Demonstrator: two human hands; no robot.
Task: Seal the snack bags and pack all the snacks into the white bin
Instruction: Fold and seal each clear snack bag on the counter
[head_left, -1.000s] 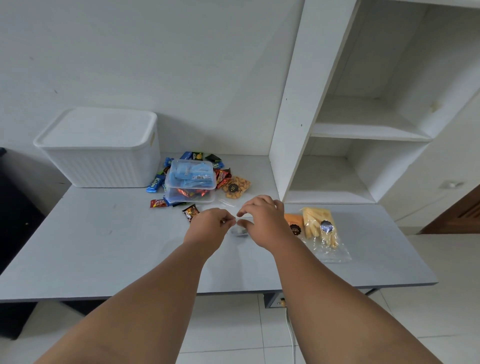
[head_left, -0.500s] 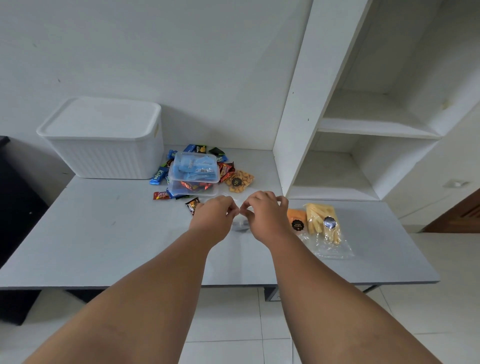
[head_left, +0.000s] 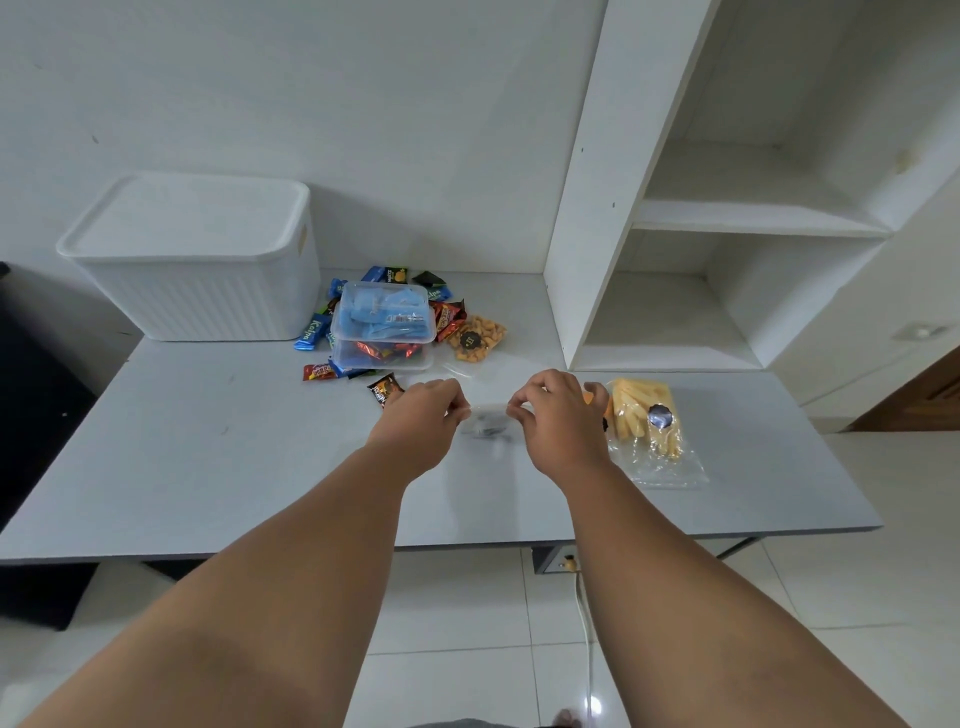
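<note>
My left hand (head_left: 423, 423) and my right hand (head_left: 558, 423) pinch the two ends of the top edge of a clear snack bag (head_left: 488, 421), held just above the grey table (head_left: 208, 457); its contents are blurred and dark. The white bin (head_left: 197, 260) stands at the back left with its lid on. A clear bag of yellow sticks (head_left: 647, 426) lies right of my right hand, with an orange bag (head_left: 597, 400) mostly hidden behind that hand. A bag of nuts (head_left: 475, 339) lies behind the hands.
Two stacked clear tubs (head_left: 384, 325) hold wrapped candies, with loose small packets (head_left: 314, 332) scattered around them beside the bin. One dark packet (head_left: 384, 389) lies by my left hand. A white shelf unit (head_left: 727, 218) rises at the right.
My hands have slid apart along the top of the clear bag, left hand leftward and right hand rightward. The view has shifted slightly closer.
</note>
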